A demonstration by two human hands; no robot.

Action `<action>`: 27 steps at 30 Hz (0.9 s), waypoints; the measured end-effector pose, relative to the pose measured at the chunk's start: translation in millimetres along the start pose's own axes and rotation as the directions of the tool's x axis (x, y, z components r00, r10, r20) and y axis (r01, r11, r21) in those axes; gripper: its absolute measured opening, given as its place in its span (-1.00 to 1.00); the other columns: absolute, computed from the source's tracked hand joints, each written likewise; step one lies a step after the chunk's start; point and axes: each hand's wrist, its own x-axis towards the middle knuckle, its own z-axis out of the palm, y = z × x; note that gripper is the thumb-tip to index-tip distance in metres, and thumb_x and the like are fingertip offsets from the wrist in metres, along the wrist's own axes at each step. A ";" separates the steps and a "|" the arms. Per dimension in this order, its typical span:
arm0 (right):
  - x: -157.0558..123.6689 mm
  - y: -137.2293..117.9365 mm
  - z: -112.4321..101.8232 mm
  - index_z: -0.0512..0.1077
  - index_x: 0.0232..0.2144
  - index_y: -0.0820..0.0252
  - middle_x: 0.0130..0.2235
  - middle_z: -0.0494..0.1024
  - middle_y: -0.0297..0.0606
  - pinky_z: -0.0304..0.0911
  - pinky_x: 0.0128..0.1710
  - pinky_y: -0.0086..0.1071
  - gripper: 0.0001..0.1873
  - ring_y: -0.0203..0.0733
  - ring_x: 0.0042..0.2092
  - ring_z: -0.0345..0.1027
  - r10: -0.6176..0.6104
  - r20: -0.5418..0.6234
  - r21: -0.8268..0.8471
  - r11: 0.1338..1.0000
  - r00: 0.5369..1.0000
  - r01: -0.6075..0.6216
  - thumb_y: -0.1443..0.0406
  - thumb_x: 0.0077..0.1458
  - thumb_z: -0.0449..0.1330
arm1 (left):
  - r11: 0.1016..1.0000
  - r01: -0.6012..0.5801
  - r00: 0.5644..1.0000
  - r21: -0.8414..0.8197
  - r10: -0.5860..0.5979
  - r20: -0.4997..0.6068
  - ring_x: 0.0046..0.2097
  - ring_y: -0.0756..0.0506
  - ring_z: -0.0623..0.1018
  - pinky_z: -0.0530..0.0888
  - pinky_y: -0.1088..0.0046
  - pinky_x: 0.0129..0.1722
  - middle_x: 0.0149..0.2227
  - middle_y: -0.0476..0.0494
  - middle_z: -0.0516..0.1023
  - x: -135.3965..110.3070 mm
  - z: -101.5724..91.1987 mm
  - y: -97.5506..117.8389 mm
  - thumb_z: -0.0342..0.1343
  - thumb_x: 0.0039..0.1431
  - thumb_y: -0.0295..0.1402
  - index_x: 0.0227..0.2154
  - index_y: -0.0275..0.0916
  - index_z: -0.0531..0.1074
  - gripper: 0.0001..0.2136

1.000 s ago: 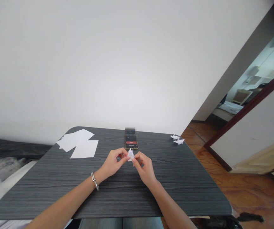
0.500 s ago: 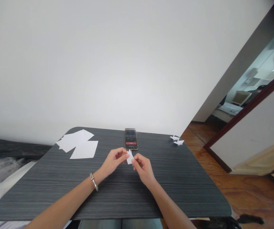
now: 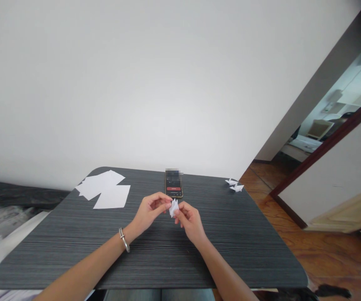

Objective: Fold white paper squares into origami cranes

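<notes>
A small folded white paper piece is pinched between both my hands just above the dark striped table. My left hand, with a metal bracelet at the wrist, grips its left side with thumb and fingertips. On its right side my right hand pinches it the same way. Both hands hover over the table's middle, just in front of a phone lying face up.
Several flat white paper sheets lie at the table's back left. Two small folded paper figures sit at the back right corner. A white wall stands behind the table. An open doorway and wooden floor are to the right.
The paper piece has been turned and squeezed between my fingers, and now looks more bunched. My hands stay in nearly the same spot.
</notes>
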 end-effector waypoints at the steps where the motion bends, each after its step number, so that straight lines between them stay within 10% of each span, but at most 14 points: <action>1: -0.1 0.1 0.3 0.29 -0.54 0.20 -0.61 0.33 -0.39 0.02 -0.67 -0.53 -0.75 -0.39 -0.62 0.14 0.006 0.005 0.007 1.000 1.000 -0.006 0.15 0.03 0.09 | 1.000 -0.007 1.000 0.002 0.007 0.016 -0.44 0.02 0.39 0.36 0.51 -0.46 -0.46 -0.08 0.42 0.5 -0.9 0.8 0.13 -0.01 -0.34 -0.39 -0.34 0.43 -0.84; 27: -1.2 -4.6 1.5 0.27 -0.56 0.21 -0.60 0.33 -0.41 0.01 -0.65 -0.53 -0.75 -0.41 -0.63 0.12 0.046 0.112 0.014 0.999 0.993 -0.048 0.16 0.01 0.11 | 0.996 0.085 0.971 -0.008 -0.081 0.226 -0.49 0.07 0.30 0.27 0.55 -0.48 -0.50 0.00 0.30 4.3 -12.0 6.8 0.11 -0.01 -0.34 -0.51 -0.35 0.36 -0.85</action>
